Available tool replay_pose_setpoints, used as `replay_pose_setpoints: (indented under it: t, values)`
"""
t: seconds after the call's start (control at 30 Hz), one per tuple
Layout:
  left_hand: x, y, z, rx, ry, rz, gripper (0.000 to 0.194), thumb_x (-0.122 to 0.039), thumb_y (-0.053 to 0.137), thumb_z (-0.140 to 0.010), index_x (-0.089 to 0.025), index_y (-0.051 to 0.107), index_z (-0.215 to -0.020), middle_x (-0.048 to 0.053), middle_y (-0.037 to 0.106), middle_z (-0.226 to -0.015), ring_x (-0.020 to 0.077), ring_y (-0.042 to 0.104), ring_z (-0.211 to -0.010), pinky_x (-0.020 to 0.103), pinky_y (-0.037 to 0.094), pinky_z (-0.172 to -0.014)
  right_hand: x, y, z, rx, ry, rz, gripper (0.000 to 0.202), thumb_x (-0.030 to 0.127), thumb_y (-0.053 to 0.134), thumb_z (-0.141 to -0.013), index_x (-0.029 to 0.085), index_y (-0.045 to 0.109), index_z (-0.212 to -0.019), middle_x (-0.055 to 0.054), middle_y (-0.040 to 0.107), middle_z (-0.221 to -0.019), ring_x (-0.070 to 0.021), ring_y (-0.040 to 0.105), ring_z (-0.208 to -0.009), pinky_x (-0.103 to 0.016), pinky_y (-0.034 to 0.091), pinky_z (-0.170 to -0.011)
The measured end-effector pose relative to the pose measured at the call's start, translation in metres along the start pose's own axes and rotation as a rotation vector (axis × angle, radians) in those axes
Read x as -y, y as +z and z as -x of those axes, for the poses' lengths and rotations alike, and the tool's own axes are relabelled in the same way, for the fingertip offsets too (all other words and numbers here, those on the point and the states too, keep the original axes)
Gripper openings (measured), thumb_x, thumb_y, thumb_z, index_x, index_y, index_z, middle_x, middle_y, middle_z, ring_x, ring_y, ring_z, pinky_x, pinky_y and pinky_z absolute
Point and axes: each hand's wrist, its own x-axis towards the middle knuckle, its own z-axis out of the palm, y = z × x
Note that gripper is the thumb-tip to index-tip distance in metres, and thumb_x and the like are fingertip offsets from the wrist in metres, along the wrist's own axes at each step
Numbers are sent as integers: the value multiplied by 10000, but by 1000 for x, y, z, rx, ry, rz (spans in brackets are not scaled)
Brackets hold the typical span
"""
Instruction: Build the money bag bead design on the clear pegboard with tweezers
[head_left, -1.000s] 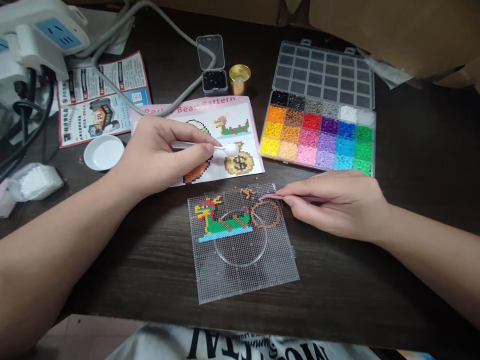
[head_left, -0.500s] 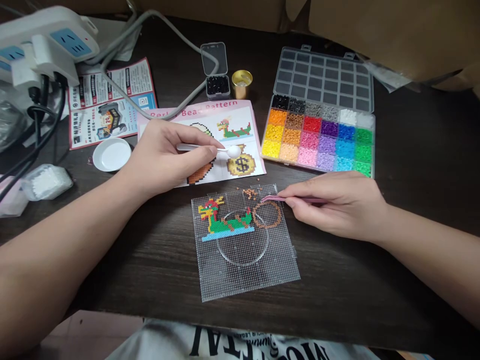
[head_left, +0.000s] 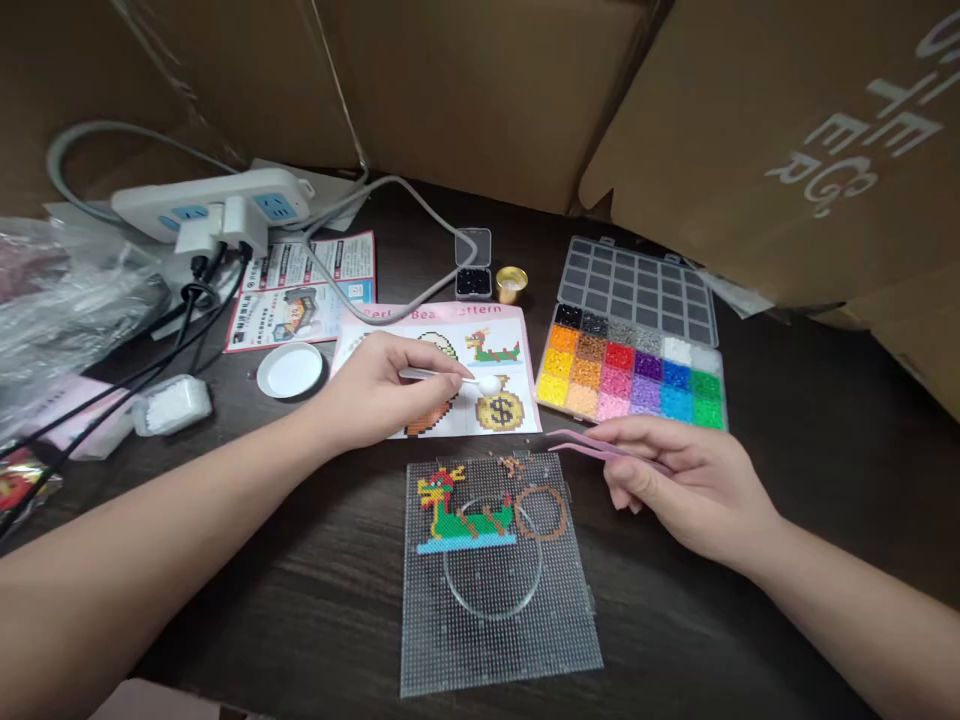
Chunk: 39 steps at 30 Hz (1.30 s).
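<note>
Between thumb and fingers, my left hand [head_left: 386, 390] pinches a small white spoon [head_left: 489, 385] above the printed bead pattern sheet [head_left: 450, 425]. My right hand [head_left: 686, 485] grips pink tweezers [head_left: 581, 443], whose tips are apart and hold no bead that I can see. Below both hands lies a clear pegboard [head_left: 495, 650]. On it are a green, red and yellow bead dragon boat [head_left: 469, 522] over a light blue strip, and a ring of brown beads [head_left: 562, 520]. Loose brown beads [head_left: 515, 466] are scattered at the board's top edge.
An open bead organizer [head_left: 637, 375] with many colours stands at the back right. Behind the sheet are a small box of black beads [head_left: 473, 283] and a gold cup [head_left: 511, 285]. A white lid [head_left: 290, 371], a power strip [head_left: 225, 205] and cables are at left.
The view has tilted up, showing more of the cardboard behind. My right hand has drawn the tweezers up off the pegboard, and their tips have spread. My left hand still holds the spoon.
</note>
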Motion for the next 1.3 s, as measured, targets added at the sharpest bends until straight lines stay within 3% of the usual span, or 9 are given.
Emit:
replay_pose_setpoints:
  t: [0.17, 0.3, 0.47, 0.6, 0.7, 0.83, 1.0, 1.3]
  values:
    - [6, -7, -5, -75, 7, 119, 114, -259, 676, -782, -210, 774, -812, 15, 681, -596, 110, 563, -486, 231, 436, -465, -4, 1, 1, 76, -26, 23, 282, 234, 572, -942, 219, 643, -1215, -44, 708, -783, -121, 620, -587, -229, 553, -518]
    - [14, -12, -11, -145, 21, 250, 71, -256, 716, -757, -247, 785, -741, 3, 670, -606, 80, 528, -510, 196, 402, -459, 0, 2, 0, 103, -44, 79, 208, 197, 523, -961, 233, 634, -1133, -41, 701, -843, -102, 577, -574, -217, 527, -514]
    - [16, -12, -11, -136, 24, 221, 73, -263, 725, -756, -248, 794, -739, 7, 640, -577, 95, 526, -518, 212, 412, -468, 4, 1, 2, 121, -133, 218, 170, 150, 537, -928, 234, 610, -1057, -3, 647, -686, -116, 594, -540, -209, 488, -453]
    - [19, -12, -11, -162, 35, 222, 53, -268, 747, -742, -248, 795, -734, 9, 626, -583, 89, 510, -525, 208, 400, -463, 1, 2, 3, 93, -245, 360, 207, 109, 605, -877, 220, 630, -1049, 2, 659, -698, -89, 539, -459, -212, 407, -377]
    - [22, -11, -12, -176, 45, 233, 41, -254, 754, -731, -244, 794, -730, -1, 579, -531, 83, 487, -503, 206, 393, -447, -1, 2, 3, 47, -265, 419, 177, 113, 643, -856, 215, 664, -998, 12, 670, -664, -88, 560, -464, -213, 421, -390]
    - [25, -8, -15, -248, 118, 254, 59, -193, 756, -697, -233, 797, -713, 16, 628, -556, 83, 521, -493, 189, 347, -402, 0, 0, 2, 16, -276, 466, 121, 123, 677, -832, 213, 700, -909, 17, 699, -662, -89, 604, -493, -204, 442, -406]
    - [20, -5, -17, -236, 146, 317, 150, -84, 692, -648, -195, 791, -660, 10, 568, -478, 78, 492, -440, 179, 326, -359, -1, -3, 3, 37, -302, 477, 97, 122, 686, -825, 198, 711, -880, 4, 737, -720, -91, 634, -526, -199, 465, -429]
    - [18, -2, -17, -203, 207, 349, 193, -31, 672, -678, -182, 790, -673, -32, 518, -463, 53, 544, -446, 158, 434, -401, -5, 0, 3, 39, -347, 495, 109, 127, 705, -815, 187, 713, -905, -22, 758, -777, -111, 665, -570, -214, 502, -476]
